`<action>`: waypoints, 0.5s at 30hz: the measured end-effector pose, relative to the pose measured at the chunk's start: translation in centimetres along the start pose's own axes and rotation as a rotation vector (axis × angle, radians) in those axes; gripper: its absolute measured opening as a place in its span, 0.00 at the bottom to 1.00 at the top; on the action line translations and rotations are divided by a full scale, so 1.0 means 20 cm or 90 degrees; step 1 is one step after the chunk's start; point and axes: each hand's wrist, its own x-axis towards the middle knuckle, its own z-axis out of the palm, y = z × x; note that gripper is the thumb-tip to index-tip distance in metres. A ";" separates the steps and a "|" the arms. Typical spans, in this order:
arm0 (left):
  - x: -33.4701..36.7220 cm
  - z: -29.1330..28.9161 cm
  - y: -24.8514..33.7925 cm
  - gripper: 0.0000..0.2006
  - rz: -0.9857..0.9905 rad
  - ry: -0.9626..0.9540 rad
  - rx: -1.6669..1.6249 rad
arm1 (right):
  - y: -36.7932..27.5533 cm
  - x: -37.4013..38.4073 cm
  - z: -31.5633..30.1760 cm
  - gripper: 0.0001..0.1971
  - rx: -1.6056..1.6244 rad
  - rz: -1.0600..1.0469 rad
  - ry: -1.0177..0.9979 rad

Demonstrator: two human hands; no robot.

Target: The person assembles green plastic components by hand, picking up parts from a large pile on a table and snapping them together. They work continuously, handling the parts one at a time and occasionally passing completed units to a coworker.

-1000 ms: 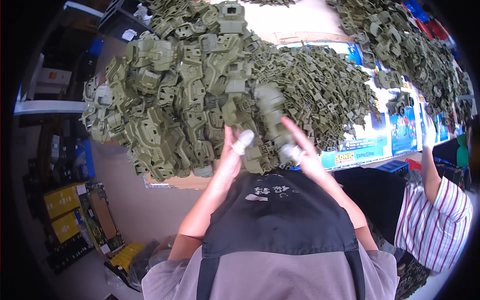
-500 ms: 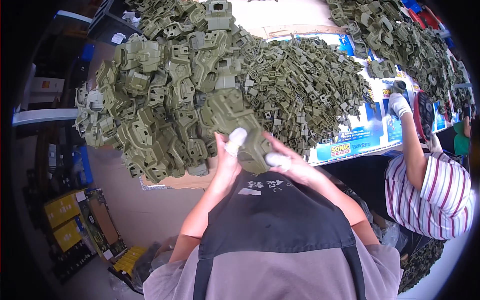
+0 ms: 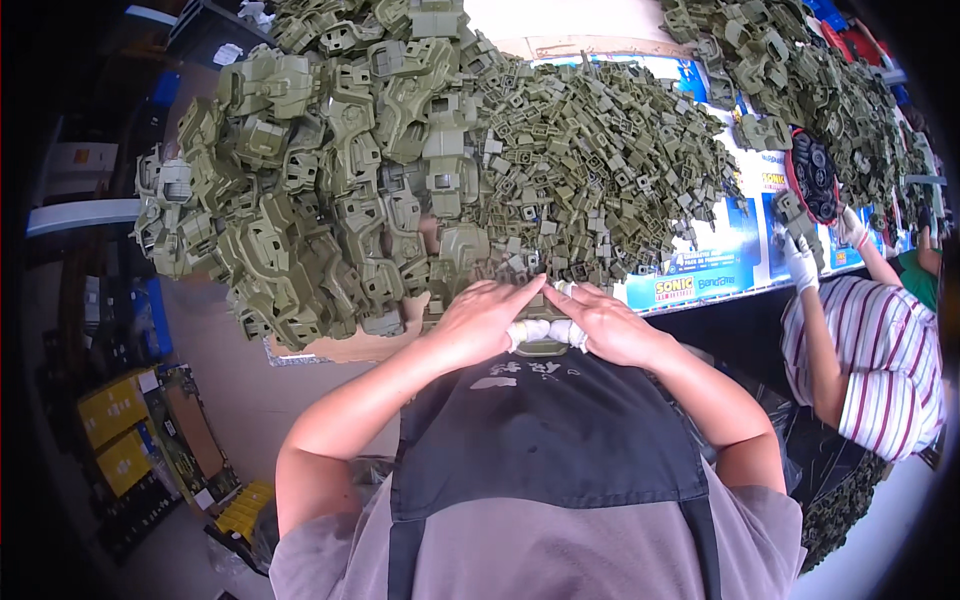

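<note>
The left grip point(image 3: 485, 318) and right grip point(image 3: 615, 328) grasp one olive-green part point(image 3: 541, 349); it lies beneath and between them, mostly hidden, its near edge showing below white-wrapped thumbs point(image 3: 530, 334); a small-piece heap point(image 3: 605, 160) lies beyond.

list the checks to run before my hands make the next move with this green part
1. Both hands on the part: ok, left hand and right hand meet over the green part.
2. Thumbs covered: ok, white wraps on both.
3. Part free of damage: cannot tell, the hands hide most of it.
4. Part clear of the apron: cannot tell, they overlap in this view.
5. Open space beyond the fingers: not ok, the heap of small pieces lies just ahead.
6. Co-worker's hands out of the way: ok, off to the right.
</note>
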 end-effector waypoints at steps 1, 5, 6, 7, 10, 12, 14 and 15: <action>-0.01 0.02 -0.01 0.38 0.016 0.016 0.003 | 0.00 0.01 -0.02 0.27 0.075 0.038 -0.040; -0.01 0.04 -0.02 0.38 -0.021 0.025 -0.037 | 0.02 0.06 -0.05 0.23 0.270 0.076 -0.048; -0.01 0.04 -0.03 0.37 -0.005 0.034 -0.043 | 0.02 0.05 -0.01 0.23 0.261 0.068 -0.016; 0.00 0.05 -0.04 0.37 0.010 0.044 -0.048 | 0.02 0.04 0.03 0.23 0.252 0.059 0.016; -0.01 0.05 -0.03 0.36 0.009 0.045 -0.045 | 0.01 0.04 0.04 0.26 0.275 0.096 -0.021; -0.02 0.06 -0.04 0.35 0.001 0.027 -0.051 | -0.04 0.02 0.03 0.28 0.194 0.099 -0.048; 0.00 0.05 -0.06 0.35 0.007 0.003 -0.059 | -0.11 0.02 -0.03 0.28 0.054 0.094 -0.075; -0.01 0.06 -0.05 0.35 0.013 0.020 -0.053 | -0.09 0.02 -0.01 0.29 0.084 0.070 -0.035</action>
